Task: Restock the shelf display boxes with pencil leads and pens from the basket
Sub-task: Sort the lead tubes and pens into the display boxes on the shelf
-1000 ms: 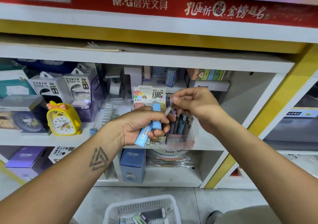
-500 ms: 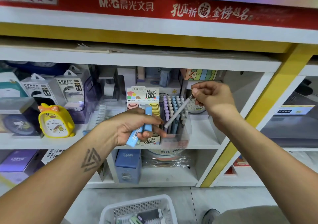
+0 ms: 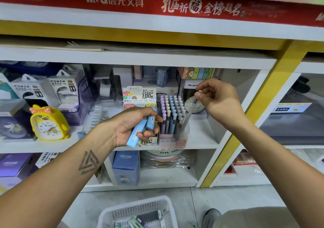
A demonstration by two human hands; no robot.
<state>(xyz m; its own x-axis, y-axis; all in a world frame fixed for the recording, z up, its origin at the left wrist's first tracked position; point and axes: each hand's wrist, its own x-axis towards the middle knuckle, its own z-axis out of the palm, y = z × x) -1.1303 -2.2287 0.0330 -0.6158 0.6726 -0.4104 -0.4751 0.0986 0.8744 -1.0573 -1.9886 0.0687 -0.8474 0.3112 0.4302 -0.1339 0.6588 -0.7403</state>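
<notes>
Pinched at its cap by right hand: slim grey pen, tip inside clear plastic pen box. Clutched in left hand: blue lead cases. Lower straight, release once seated.

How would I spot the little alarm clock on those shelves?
Start at the white middle shelf, left of the person's left hand. Below the power bank boxes stands the yellow clock. It alone is shaped like a duck, with an orange bow on top.
</notes>
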